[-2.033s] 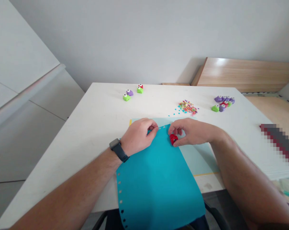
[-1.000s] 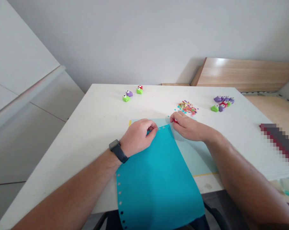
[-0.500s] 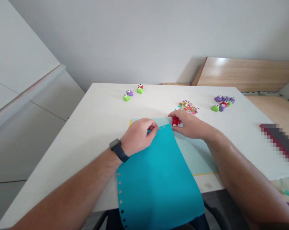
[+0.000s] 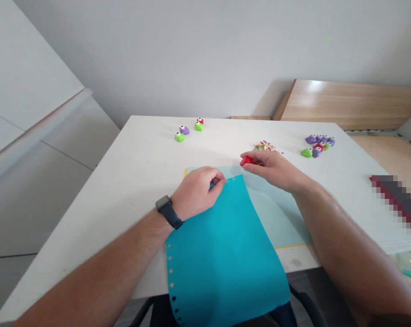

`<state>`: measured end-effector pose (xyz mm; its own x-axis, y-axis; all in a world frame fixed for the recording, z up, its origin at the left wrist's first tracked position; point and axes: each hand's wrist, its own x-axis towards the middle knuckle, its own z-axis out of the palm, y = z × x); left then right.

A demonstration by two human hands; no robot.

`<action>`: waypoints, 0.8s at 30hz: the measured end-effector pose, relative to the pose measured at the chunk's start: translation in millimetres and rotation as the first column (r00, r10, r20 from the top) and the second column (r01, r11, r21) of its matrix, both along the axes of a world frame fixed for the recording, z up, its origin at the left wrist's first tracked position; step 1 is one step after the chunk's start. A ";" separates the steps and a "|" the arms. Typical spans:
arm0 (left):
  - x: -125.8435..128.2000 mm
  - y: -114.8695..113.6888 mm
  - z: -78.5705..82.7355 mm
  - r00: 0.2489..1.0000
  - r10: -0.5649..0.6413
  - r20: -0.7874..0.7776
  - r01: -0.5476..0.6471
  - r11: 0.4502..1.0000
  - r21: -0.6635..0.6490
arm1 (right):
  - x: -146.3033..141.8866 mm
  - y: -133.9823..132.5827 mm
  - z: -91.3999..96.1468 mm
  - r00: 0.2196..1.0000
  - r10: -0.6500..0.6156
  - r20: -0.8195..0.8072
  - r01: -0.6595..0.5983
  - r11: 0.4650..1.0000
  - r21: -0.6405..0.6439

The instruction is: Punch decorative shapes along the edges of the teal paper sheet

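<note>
A turquoise craft sheet (image 4: pixel 226 245) lies in front of me and hangs over the table's near edge, with small punched holes along its left side and far edge. My left hand (image 4: pixel 203 188), wearing a watch on the wrist, pinches the sheet's far edge. Just beyond the sheet's far right corner, my right hand (image 4: pixel 270 168) grips a small red craft punch (image 4: pixel 247 161) between thumb and fingers, apart from the sheet. Colourful punched paper bits (image 4: pixel 265 146) lie in a pile behind that hand, which partly hides them.
A pale green mat (image 4: pixel 280 222) lies under the sheet. Green, purple and red punches with eyes stand in a group (image 4: pixel 317 146) at the right; a green punch (image 4: pixel 180 136) and several others are at the back left. A pixelated dark object (image 4: pixel 399 202) lies at the right edge.
My right hand has moved slightly up and away from the sheet's corner, turning the red craft punch onto its side. My left hand and the sheet have hardly moved.
</note>
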<state>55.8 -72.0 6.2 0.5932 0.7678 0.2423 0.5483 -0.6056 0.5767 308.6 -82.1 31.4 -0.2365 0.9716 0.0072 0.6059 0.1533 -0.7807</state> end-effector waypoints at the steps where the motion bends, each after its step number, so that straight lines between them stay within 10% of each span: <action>1: 0.1 0.0 -0.2 1.000 0.002 -0.002 -0.002 1.000 -0.002 | -0.7 -0.1 -1.1 0.998 0.028 -0.064 -0.029 0.999 -0.022; 24: -0.1 -0.9 1.8 1.000 -0.004 0.004 0.003 1.000 0.004 | -4.1 -6.6 4.0 0.951 0.305 0.047 -0.300 0.949 -0.095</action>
